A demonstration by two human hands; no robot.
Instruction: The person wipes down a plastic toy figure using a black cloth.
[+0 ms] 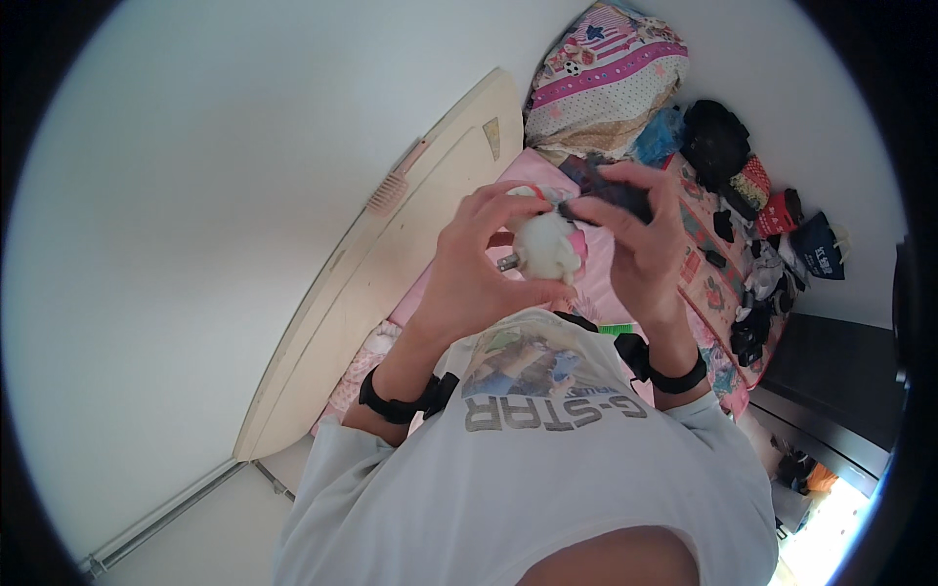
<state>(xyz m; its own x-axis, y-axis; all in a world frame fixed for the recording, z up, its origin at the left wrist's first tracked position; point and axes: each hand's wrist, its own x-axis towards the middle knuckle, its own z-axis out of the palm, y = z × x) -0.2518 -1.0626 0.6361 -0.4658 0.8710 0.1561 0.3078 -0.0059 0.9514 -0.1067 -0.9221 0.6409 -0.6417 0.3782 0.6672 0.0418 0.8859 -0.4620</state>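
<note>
My left hand (pixel 467 256) is closed around a small white plush toy (pixel 540 242) with a pink patch on its right side. A short silvery metal piece (pixel 507 262) sticks out of the toy's left side, toward my palm. My right hand (pixel 647 249) is close to the toy's upper right, its fingers bent. A small dark bit shows at its fingertips by the top of the toy; what it is I cannot make out. Behind the right fingers is a dark patterned thing (pixel 625 198), partly hidden. A black band (pixel 399 398) circles each wrist.
Beneath my hands lies a bed with pink bedding (pixel 430 298). A cream headboard (pixel 391 244) stands left, a pink comb (pixel 396 184) on its top edge. A patterned bundle (pixel 611 83) sits at the far end. Bags and dark items (pixel 716 142) line the right; a black cabinet (pixel 831 376) stands nearer.
</note>
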